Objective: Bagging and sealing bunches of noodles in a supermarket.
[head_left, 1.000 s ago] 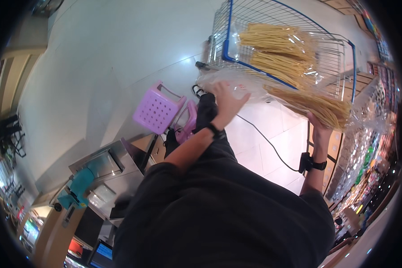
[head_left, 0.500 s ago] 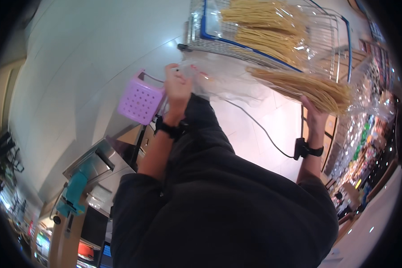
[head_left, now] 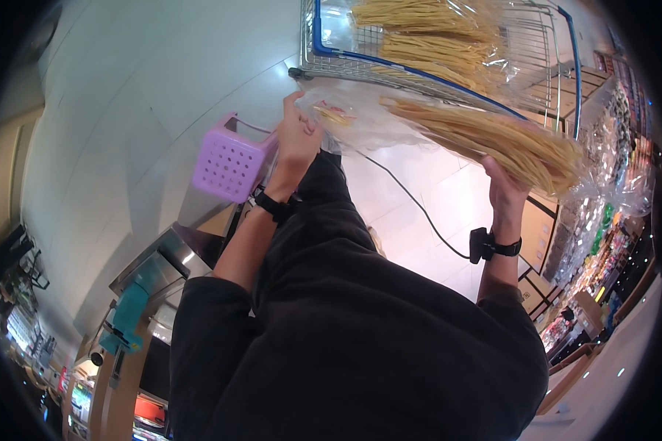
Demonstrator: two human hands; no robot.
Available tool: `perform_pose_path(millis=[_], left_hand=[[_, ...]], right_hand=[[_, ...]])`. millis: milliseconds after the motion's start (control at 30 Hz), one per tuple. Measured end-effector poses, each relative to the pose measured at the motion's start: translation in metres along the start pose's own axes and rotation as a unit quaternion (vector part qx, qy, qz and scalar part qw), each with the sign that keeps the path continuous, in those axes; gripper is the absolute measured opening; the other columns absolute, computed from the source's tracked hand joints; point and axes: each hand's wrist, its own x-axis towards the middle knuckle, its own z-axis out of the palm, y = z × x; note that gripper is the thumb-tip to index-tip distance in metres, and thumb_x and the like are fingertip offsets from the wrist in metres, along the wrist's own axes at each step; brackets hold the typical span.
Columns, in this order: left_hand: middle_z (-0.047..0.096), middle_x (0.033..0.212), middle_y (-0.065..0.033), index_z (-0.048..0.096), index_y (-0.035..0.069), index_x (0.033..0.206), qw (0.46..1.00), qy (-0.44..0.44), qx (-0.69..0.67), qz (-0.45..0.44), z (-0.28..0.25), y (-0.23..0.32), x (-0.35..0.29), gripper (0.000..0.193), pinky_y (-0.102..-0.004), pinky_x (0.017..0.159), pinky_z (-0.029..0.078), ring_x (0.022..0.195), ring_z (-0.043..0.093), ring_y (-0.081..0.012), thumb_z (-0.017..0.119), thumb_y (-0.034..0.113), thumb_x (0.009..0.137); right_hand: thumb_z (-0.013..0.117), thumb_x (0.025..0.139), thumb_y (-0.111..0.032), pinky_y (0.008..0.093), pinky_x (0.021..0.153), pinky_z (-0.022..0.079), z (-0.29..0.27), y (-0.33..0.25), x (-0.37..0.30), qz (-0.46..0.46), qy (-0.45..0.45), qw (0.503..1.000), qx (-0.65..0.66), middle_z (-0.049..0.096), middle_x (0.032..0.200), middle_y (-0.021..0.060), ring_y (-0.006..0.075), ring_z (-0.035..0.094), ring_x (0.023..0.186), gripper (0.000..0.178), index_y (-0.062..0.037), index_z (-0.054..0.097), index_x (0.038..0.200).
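Observation:
A long clear plastic bag point(head_left: 401, 138) stretches between my hands. Long pale-yellow dried sticks point(head_left: 485, 140) fill its right part, while its left part is slack and shows a small printed patch. My left hand point(head_left: 299, 143) is closed on the slack left end, with the index finger partly raised. From below, my right hand point(head_left: 506, 189) grips the sticks near their right end through the plastic, its thumb along the near side. Its other fingers are mostly hidden beneath the bundle. Just beyond, more bagged yellow sticks point(head_left: 434, 44) lie in a wire shopping cart point(head_left: 529, 37) with blue edges.
A lilac perforated plastic stool point(head_left: 230, 165) stands left of my left hand. At lower left is a metal counter point(head_left: 151, 264) with a teal device point(head_left: 129, 316). A black cable point(head_left: 419, 202) runs toward my right wrist. Packed shelves point(head_left: 588, 272) line the right side.
The bundle of sticks has shifted slightly left within my view, along with my right hand. My left hand has turned a little, its index finger now pointing up. The cart appears slightly further left.

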Motion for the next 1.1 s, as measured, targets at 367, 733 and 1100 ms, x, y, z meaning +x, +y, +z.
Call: perform_pose_path(millis=[367,733,1100], left_hand=[[0.052,0.068,-0.0103,0.048,0.003,0.131,0.991,0.116,-0.025,0.065,0.025,-0.019,-0.025,0.047,-0.0360,0.055,0.046,0.056,0.056,-0.0242,0.063,-0.004,0.087],[0.054,0.060,-0.0103,0.052,0.002,0.094,0.978,0.180,-0.101,0.019,0.030,-0.021,-0.036,0.017,-0.0345,0.050,0.044,0.052,0.057,-0.0251,0.069,0.005,0.093],[0.053,0.060,-0.0111,0.052,0.000,0.077,0.964,0.230,-0.133,0.016,0.010,-0.029,-0.029,0.025,-0.0309,0.049,0.041,0.049,0.051,-0.0176,0.068,0.007,0.094]], right_hand=[[0.088,0.080,-0.014,0.0312,0.088,0.056,0.085,0.059,0.005,0.159,-0.180,0.947,-0.215,0.069,0.117,0.0079,0.0166,0.066,0.103,0.054,-0.0007,0.060,0.125],[0.077,0.092,-0.022,0.0273,0.079,0.056,0.095,0.038,-0.010,0.248,-0.230,0.907,-0.249,0.069,0.102,0.0046,0.0129,0.064,0.087,0.039,0.0004,0.065,0.121],[0.082,0.084,-0.010,0.0333,0.099,0.051,0.145,0.127,-0.005,0.023,-0.363,0.877,-0.314,0.057,0.131,0.0127,0.0222,0.059,0.117,0.057,-0.0032,0.051,0.132]])
